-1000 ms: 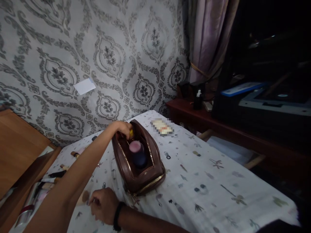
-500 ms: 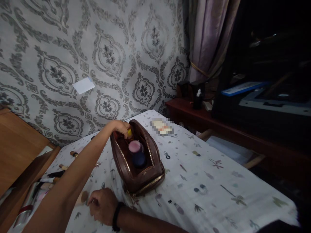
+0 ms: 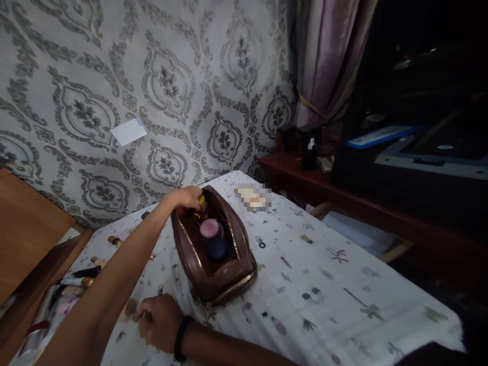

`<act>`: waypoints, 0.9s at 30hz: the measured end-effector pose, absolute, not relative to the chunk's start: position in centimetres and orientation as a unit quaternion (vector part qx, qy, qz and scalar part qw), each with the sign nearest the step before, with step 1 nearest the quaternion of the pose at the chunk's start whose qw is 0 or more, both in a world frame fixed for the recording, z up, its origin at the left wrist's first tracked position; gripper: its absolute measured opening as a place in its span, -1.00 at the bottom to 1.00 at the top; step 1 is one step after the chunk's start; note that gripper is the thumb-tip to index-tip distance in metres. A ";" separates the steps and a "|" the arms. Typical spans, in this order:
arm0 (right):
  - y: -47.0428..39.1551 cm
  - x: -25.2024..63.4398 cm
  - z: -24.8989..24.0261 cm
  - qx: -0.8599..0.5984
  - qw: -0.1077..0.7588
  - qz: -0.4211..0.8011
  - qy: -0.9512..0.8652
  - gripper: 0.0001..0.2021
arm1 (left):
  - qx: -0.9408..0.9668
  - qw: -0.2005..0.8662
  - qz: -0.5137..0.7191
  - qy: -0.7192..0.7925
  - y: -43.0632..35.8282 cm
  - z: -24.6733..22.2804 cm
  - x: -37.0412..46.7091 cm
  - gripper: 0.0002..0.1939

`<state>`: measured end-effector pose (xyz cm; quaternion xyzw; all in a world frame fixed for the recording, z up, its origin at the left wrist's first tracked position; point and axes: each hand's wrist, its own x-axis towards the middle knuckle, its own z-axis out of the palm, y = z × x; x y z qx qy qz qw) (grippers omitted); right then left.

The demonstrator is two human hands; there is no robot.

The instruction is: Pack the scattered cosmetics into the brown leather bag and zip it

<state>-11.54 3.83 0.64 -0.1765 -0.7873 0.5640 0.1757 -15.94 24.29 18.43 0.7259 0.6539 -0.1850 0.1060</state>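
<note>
My left hand [image 3: 192,197] reaches into the far end of an open brown bag [image 3: 242,254], its fingers closed around a small yellow object [image 3: 202,202]. Inside the bag are a round pink item [image 3: 209,229] and a dark blue item [image 3: 217,249]. The bag's zipper is undone along the top. Near the bag's left front corner, my right hand [image 3: 158,323] rests on the patterned cloth with its fingers curled in and nothing visible in them. A round brown brush head [image 3: 130,308] lies just left of that hand.
Several cosmetics and a clear case with a red band [image 3: 39,328] lie at the left on the cloth [image 3: 297,290]. Behind the bag is a pale blurred item [image 3: 252,197]. A wooden panel [image 3: 30,223] stands left; a dark red desk [image 3: 297,170] stands right.
My left hand has shifted slightly up within the bag, still holding the yellow object. The view has moved a little, and my right hand stays curled on the cloth.
</note>
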 end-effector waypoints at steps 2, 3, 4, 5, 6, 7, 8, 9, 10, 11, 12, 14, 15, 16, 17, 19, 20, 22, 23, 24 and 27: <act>3.8 -11.4 0.8 -0.177 0.175 0.560 -0.790 -0.81 | 0.734 0.078 -0.190 0.648 23.9 18.7 -15.8 -0.78; 3.7 -11.3 0.8 -0.179 0.175 0.562 -0.789 -0.80 | 0.736 0.069 -0.195 0.645 23.7 18.8 -15.6 -0.77; 3.6 -11.2 0.9 -0.183 0.175 0.563 -0.786 -0.79 | 0.737 0.065 -0.202 0.642 23.5 18.9 -15.5 -0.77; 3.6 -11.2 0.9 -0.187 0.176 0.565 -0.784 -0.78 | 0.737 0.064 -0.209 0.639 23.2 19.0 -15.3 -0.77; 3.5 -11.1 1.0 -0.191 0.177 0.566 -0.782 -0.78 | 0.737 0.064 -0.216 0.637 23.0 19.0 -15.1 -0.77; 3.5 -11.0 1.1 -0.193 0.176 0.569 -0.780 -0.78 | 0.737 0.065 -0.221 0.635 22.9 19.0 -15.0 -0.78; 3.5 -10.9 1.1 -0.192 0.173 0.573 -0.778 -0.79 | 0.737 0.064 -0.225 0.635 22.7 19.0 -14.9 -0.79; 3.5 -10.8 1.2 -0.189 0.168 0.578 -0.776 -0.79 | 0.736 0.062 -0.228 0.635 22.6 18.9 -14.8 -0.80; 3.6 -10.8 1.3 -0.186 0.162 0.583 -0.774 -0.78 | 0.735 0.058 -0.230 0.635 22.5 18.9 -14.7 -0.80; 3.6 -10.7 1.4 -0.183 0.156 0.587 -0.773 -0.78 | 0.734 0.054 -0.231 0.636 22.5 18.9 -14.7 -0.79; 3.7 -10.7 1.4 -0.182 0.154 0.589 -0.772 -0.77 | 0.732 0.050 -0.234 0.638 22.5 18.8 -14.7 -0.77; 3.7 -10.7 1.4 -0.185 0.159 0.585 -0.773 -0.76 | 0.728 0.043 -0.239 0.641 22.6 18.8 -14.7 -0.73; 3.7 -10.7 1.4 -0.185 0.163 0.582 -0.775 -0.76 | 0.726 0.040 -0.242 0.642 22.7 18.7 -14.8 -0.71; 3.7 -10.7 1.4 -0.184 0.168 0.579 -0.777 -0.76 | 0.724 0.038 -0.246 0.644 22.7 18.7 -14.8 -0.69; 3.7 -10.7 1.3 -0.183 0.172 0.575 -0.779 -0.77 | 0.721 0.038 -0.250 0.645 22.8 18.6 -14.8 -0.68; 3.7 -10.7 1.3 -0.181 0.177 0.569 -0.782 -0.78 | 0.718 0.038 -0.257 0.646 23.0 18.6 -14.9 -0.67; 3.7 -10.7 1.3 -0.181 0.177 0.568 -0.783 -0.78 | 0.717 0.039 -0.260 0.645 23.0 18.7 -14.9 -0.67; 3.7 -10.7 1.4 -0.182 0.172 0.570 -0.782 -0.78 | 0.718 0.041 -0.262 0.644 23.0 18.7 -14.8 -0.69; 3.8 -10.7 1.4 -0.181 0.169 0.573 -0.781 -0.78 | 0.719 0.041 -0.262 0.643 23.0 18.8 -14.8 -0.70; 3.8 -10.7 1.4 -0.180 0.166 0.576 -0.780 -0.78 | 0.720 0.040 -0.262 0.642 23.0 18.8 -14.7 -0.70; 3.8 -10.6 1.5 -0.176 0.163 0.583 -0.776 -0.79 | 0.724 0.035 -0.257 0.639 22.8 18.8 -14.7 -0.70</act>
